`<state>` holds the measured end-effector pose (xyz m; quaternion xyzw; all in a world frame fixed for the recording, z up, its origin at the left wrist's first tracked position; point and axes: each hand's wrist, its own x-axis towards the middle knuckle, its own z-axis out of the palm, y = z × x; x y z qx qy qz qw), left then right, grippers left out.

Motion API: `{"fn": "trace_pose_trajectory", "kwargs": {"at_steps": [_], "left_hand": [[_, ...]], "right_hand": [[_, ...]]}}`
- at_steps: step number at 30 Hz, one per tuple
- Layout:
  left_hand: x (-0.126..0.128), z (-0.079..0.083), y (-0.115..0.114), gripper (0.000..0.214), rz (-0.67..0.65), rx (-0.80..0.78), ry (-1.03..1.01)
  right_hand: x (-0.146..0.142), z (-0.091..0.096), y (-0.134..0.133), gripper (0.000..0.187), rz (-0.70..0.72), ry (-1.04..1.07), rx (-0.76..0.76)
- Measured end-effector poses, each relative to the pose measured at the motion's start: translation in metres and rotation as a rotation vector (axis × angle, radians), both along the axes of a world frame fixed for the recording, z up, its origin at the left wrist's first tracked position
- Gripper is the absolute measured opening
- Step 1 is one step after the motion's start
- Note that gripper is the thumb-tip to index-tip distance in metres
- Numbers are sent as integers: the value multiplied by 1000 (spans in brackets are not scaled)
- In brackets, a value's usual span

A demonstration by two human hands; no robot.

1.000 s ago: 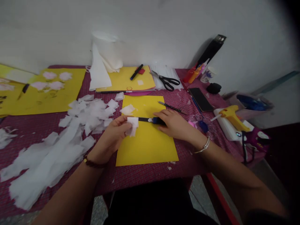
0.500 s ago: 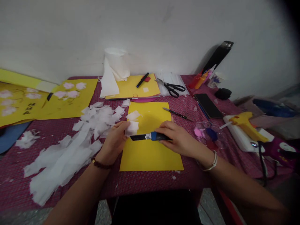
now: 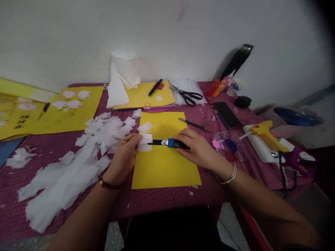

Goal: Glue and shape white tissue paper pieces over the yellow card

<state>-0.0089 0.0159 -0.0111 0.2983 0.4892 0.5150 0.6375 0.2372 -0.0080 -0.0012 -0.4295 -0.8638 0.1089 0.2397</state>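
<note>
A folded strip of white tissue paper (image 3: pixel 145 138) is pinched between the thumb and fingers of my left hand (image 3: pixel 128 150). My right hand (image 3: pixel 195 145) is closed around the blue and black handle of a utility knife (image 3: pixel 178 143). Its dark blade points left, and the blade's tip lies inside the fold of the tissue, hidden by it. Both hands are over a sheet of yellow paper (image 3: pixel 164 170). One loose white piece (image 3: pixel 145 127) rests at that sheet's upper left edge. To the left of my left hand spreads a pile of torn tissue pieces (image 3: pixel 107 129).
Beyond the sheet are scissors (image 3: pixel 187 95), a black marker (image 3: pixel 155 87) and a white paper roll (image 3: pixel 125 68). A patterned pen (image 3: pixel 195 124) lies near my right hand. Rightward are a paint palette (image 3: pixel 227 144), a phone (image 3: pixel 227 114) and a yellow glue gun (image 3: pixel 267 135). Decorated yellow sheets (image 3: pixel 60 120) lie left.
The tissue in my left hand is now folded over the knife's blade tip, which was below it before. The knife has moved slightly up and the view has shifted a little.
</note>
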Motion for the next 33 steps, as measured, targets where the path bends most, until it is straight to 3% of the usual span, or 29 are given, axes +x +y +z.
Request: {"fn": "trace_pose_trajectory", "kwargs": {"at_steps": [15, 18, 25, 33], "left_hand": [[1, 6, -4, 14, -11, 44, 131], [-2, 6, -2, 12, 37, 69, 188], [-6, -3, 7, 14, 68, 20, 87], [0, 10, -3, 18, -11, 0, 219]], "right_hand": [[5, 3, 3, 33, -7, 14, 44], [5, 5, 1, 32, 5, 15, 26], [4, 4, 1, 33, 6, 18, 21], [3, 3, 2, 32, -4, 32, 30]]}}
